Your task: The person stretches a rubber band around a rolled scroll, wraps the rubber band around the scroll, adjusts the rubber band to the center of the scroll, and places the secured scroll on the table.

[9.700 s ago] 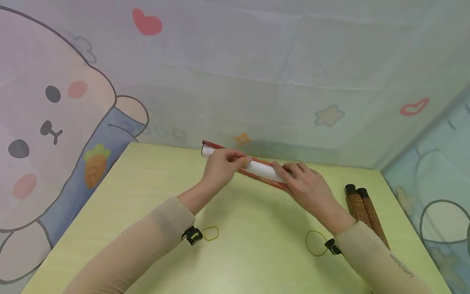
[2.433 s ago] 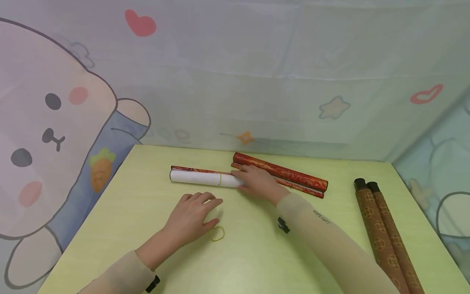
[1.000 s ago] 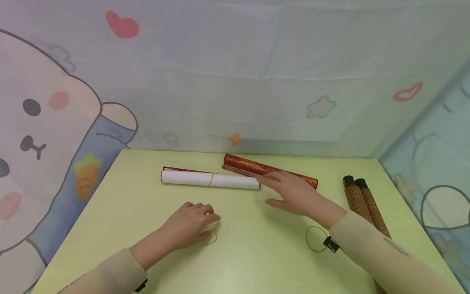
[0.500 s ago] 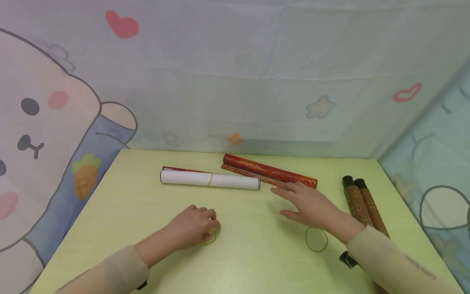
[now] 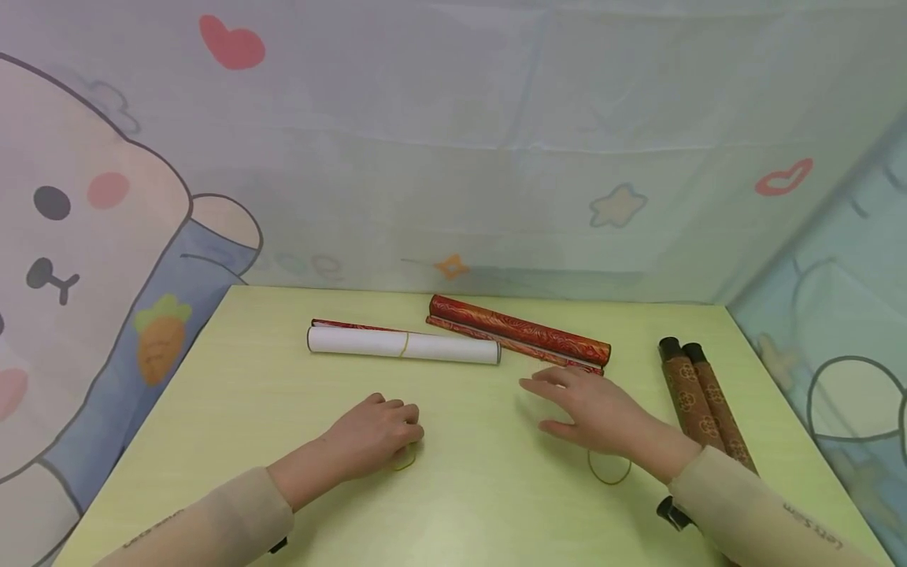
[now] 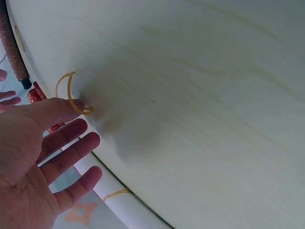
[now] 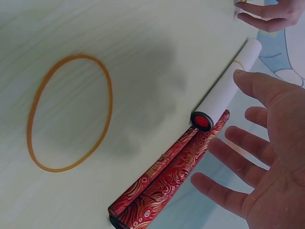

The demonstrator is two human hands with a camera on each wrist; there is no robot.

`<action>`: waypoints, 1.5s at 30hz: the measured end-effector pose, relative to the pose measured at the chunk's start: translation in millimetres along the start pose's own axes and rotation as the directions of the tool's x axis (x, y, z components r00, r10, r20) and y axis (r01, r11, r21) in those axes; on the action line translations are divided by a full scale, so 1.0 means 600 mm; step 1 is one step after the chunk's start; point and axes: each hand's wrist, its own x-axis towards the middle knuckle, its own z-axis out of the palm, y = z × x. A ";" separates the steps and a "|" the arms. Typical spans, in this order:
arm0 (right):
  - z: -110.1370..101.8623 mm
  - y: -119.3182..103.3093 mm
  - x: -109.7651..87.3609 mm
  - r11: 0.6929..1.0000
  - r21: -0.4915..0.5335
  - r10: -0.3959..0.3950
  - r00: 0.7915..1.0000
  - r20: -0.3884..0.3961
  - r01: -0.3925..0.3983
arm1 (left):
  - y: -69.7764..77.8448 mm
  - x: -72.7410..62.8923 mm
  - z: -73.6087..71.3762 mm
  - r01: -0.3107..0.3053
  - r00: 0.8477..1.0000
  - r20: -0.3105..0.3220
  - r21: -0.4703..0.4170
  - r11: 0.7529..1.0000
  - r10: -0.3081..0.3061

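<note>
My left hand (image 5: 372, 433) pinches a yellow rubber band (image 6: 71, 93) at the thumb tip, low over the table. The index finger is hidden behind the thumb in the left wrist view. My right hand (image 5: 595, 405) hovers with fingers spread, holding nothing, just in front of a red patterned scroll (image 5: 517, 321). A second rubber band (image 7: 110, 102) lies flat on the table near the right wrist. Left of the red scroll lies a white rolled scroll (image 5: 354, 342) with a red edge strip and a rubber band (image 5: 405, 345) round its middle.
Two brown patterned scrolls (image 5: 697, 402) with black end knobs lie side by side at the right, partly under the right forearm. The pale yellow table (image 5: 468, 504) ends at a printed cloth backdrop (image 5: 397, 197) behind and at the right.
Earlier both hands held the white scroll; now it lies banded beside the red one. The right hand has drawn back rightward from it. The left fingers have closed on the loose rubber band.
</note>
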 end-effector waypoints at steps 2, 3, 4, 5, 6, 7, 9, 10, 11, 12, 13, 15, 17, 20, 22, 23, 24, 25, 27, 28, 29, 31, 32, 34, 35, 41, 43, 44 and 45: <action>0.002 -0.001 -0.003 1.000 0.002 -0.002 1.000 0.005 0.002 | 0.000 0.001 0.002 -0.005 1.000 0.003 0.015 1.000 0.005; 0.003 -0.001 -0.004 1.000 0.004 -0.002 1.000 0.007 0.002 | 0.000 0.001 0.003 -0.006 1.000 0.005 0.021 1.000 0.006; 0.004 -0.001 -0.005 1.000 0.005 -0.005 1.000 0.008 0.005 | 0.001 0.002 0.003 -0.008 1.000 0.008 0.026 1.000 0.007; 0.004 -0.001 -0.006 1.000 0.005 -0.005 1.000 0.009 0.005 | 0.001 0.002 0.003 -0.009 1.000 0.012 0.032 0.999 0.008; 0.005 -0.001 -0.007 1.000 0.005 -0.005 1.000 0.010 0.005 | 0.002 0.003 0.003 -0.009 1.000 0.015 0.034 0.999 0.009; 0.005 -0.001 -0.008 1.000 0.005 -0.004 1.000 0.010 0.004 | 0.002 0.004 0.004 -0.009 1.000 0.018 0.037 0.999 0.009; 0.005 0.000 -0.008 1.000 0.005 -0.003 1.000 0.008 0.003 | 0.002 0.005 0.004 -0.010 1.000 0.024 0.040 0.999 0.009; 0.005 0.000 -0.009 1.000 0.003 -0.005 1.000 0.006 0.005 | 0.002 0.006 0.004 -0.010 1.000 0.026 0.041 0.999 0.009; 0.005 0.001 -0.009 1.000 0.003 -0.005 1.000 0.005 0.005 | 0.001 0.007 0.004 -0.011 1.000 0.026 0.041 0.999 0.010; 0.005 0.001 -0.009 1.000 0.002 -0.005 1.000 0.003 0.005 | 0.001 0.008 0.004 -0.012 1.000 0.023 0.039 0.999 0.011; 0.005 0.001 -0.009 1.000 0.002 -0.005 1.000 0.002 0.005 | 0.000 0.009 0.004 -0.014 1.000 0.020 0.036 0.999 0.013; 0.005 0.002 -0.010 1.000 -0.001 -0.004 1.000 0.004 0.004 | -0.001 0.011 0.003 -0.016 1.000 0.016 0.022 1.000 0.016; 0.006 0.001 -0.010 1.000 -0.001 -0.004 1.000 0.008 0.004 | -0.003 0.012 0.002 -0.014 1.000 0.011 -0.001 1.000 0.014; 0.006 0.000 -0.010 1.000 0.001 -0.002 1.000 0.015 0.002 | -0.007 0.015 -0.003 -0.006 1.000 0.014 -0.039 0.999 0.007; 0.006 -0.001 -0.009 1.000 0.001 -0.004 1.000 0.015 0.004 | -0.010 0.018 -0.008 -0.002 1.000 0.010 -0.061 0.998 0.003; 0.006 -0.001 -0.008 1.000 0.002 -0.005 1.000 0.013 0.005 | -0.012 0.019 -0.010 0.000 1.000 0.009 -0.070 0.998 0.001; 0.006 -0.001 -0.007 1.000 0.004 -0.008 1.000 0.011 0.008 | -0.013 0.021 -0.013 0.003 1.000 0.008 -0.080 0.997 -0.003; 0.006 -0.001 -0.007 1.000 0.007 -0.011 1.000 0.008 0.011 | -0.014 0.023 -0.015 0.005 1.000 0.006 -0.086 0.996 -0.005; 0.006 -0.001 -0.005 1.000 0.014 -0.016 1.000 -0.001 0.016 | -0.017 0.027 -0.020 0.008 1.000 -0.003 -0.099 0.995 -0.009; 0.006 -0.001 -0.004 1.000 0.019 -0.017 1.000 -0.005 0.018 | -0.018 0.029 -0.022 0.013 1.000 -0.003 -0.105 0.994 -0.013; 0.006 -0.002 -0.003 1.000 0.024 -0.020 1.000 -0.009 0.020 | -0.019 0.031 -0.025 0.015 1.000 -0.005 -0.110 0.994 -0.015; 0.006 -0.003 -0.002 0.999 0.037 -0.021 1.000 -0.013 0.022 | -0.021 0.036 -0.029 0.019 1.000 -0.005 -0.124 0.992 -0.020; 0.006 -0.003 -0.001 0.999 0.046 -0.021 1.000 -0.012 0.021 | -0.022 0.038 -0.031 0.022 1.000 -0.004 -0.135 0.991 -0.023; 0.006 -0.004 0.000 0.998 0.068 -0.015 1.000 -0.010 0.016 | -0.024 0.042 -0.037 0.035 0.999 0.011 -0.156 0.987 -0.034; 0.006 -0.005 0.001 0.996 0.083 -0.010 1.000 -0.007 0.011 | -0.025 0.044 -0.039 0.041 0.999 0.019 -0.168 0.985 -0.038; -0.001 -0.010 0.007 0.986 0.163 0.032 0.999 0.020 -0.035 | -0.033 0.058 -0.062 0.088 0.995 0.065 -0.325 0.942 -0.071; -0.003 -0.013 0.009 0.982 0.184 0.038 0.999 0.028 -0.042 | -0.035 0.061 -0.070 0.106 0.994 0.069 -0.404 0.909 -0.085; -0.003 -0.014 0.010 0.980 0.195 0.039 0.999 0.029 -0.044 | -0.035 0.063 -0.073 0.114 0.993 0.068 -0.438 0.892 -0.093; -0.003 -0.016 0.011 0.977 0.207 0.040 0.999 0.032 -0.046 | -0.035 0.064 -0.076 0.121 0.993 0.068 -0.472 0.873 -0.101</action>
